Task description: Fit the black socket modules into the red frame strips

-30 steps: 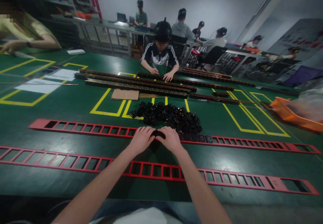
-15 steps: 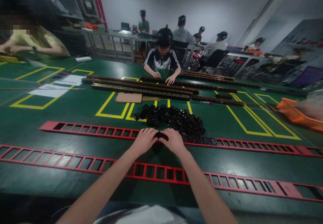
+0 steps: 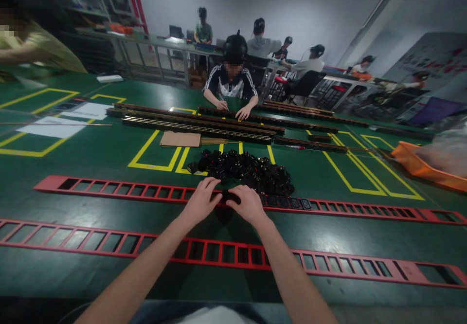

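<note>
My left hand (image 3: 202, 200) and my right hand (image 3: 247, 203) rest side by side on the far red slotted strip (image 3: 120, 188), fingers curled down over a small black part (image 3: 230, 197) between them. That black part sits in one of the strip's slots. Just beyond my hands lies a heap of black socket parts (image 3: 243, 167). To the right of my right hand, a few slots of the strip hold black parts (image 3: 288, 201). A second red slotted strip (image 3: 87, 237) runs across the table under my forearms.
Long dark rails (image 3: 197, 121) and a brown cardboard piece (image 3: 180, 139) lie further back. A person in a black helmet (image 3: 232, 78) works opposite. An orange tray (image 3: 423, 166) is at the right. White sheets (image 3: 53, 125) lie at the left.
My hands stay pressed on the same spot of the strip. The left fingers have spread forward a little. The view shifted slightly with my head.
</note>
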A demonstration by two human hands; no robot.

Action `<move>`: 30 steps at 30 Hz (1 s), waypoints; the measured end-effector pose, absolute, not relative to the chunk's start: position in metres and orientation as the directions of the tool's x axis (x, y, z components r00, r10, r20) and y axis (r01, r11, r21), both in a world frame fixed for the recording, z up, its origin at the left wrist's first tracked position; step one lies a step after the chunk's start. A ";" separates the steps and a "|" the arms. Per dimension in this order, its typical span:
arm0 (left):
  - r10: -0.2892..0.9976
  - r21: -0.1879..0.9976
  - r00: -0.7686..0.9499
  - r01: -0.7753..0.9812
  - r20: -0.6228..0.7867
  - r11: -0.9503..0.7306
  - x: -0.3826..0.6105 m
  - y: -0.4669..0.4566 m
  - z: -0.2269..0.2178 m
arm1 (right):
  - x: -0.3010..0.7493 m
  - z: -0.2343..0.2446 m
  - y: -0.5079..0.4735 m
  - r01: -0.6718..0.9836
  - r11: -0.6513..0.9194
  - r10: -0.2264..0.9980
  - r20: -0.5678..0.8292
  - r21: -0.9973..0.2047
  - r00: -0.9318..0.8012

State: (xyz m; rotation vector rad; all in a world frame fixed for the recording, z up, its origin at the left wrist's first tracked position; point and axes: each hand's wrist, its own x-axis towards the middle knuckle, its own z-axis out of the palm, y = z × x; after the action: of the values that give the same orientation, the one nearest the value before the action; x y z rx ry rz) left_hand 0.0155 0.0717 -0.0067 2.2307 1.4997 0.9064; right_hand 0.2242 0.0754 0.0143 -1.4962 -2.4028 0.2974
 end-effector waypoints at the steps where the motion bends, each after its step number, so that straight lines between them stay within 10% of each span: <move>1: 0.918 0.562 0.214 0.737 0.334 -0.376 0.012 0.076 -0.004 | 0.224 0.015 0.075 0.835 0.439 0.898 0.141 -0.330 -0.416; 10: 0.946 0.474 0.268 0.819 0.185 -0.325 -0.009 0.127 -0.003 | 0.225 0.015 0.074 0.821 0.441 0.897 0.157 -0.362 -0.412; 30: 0.897 0.782 0.300 0.449 0.324 -0.432 -0.005 0.101 0.017 | 0.224 0.016 0.072 0.815 0.418 0.908 0.159 -0.402 -0.388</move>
State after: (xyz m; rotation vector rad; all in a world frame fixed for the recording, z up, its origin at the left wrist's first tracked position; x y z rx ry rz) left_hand -0.0054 0.1006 0.0167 2.0075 1.1936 1.0335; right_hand 0.2240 0.0718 0.0161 -1.4797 -2.3256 0.3676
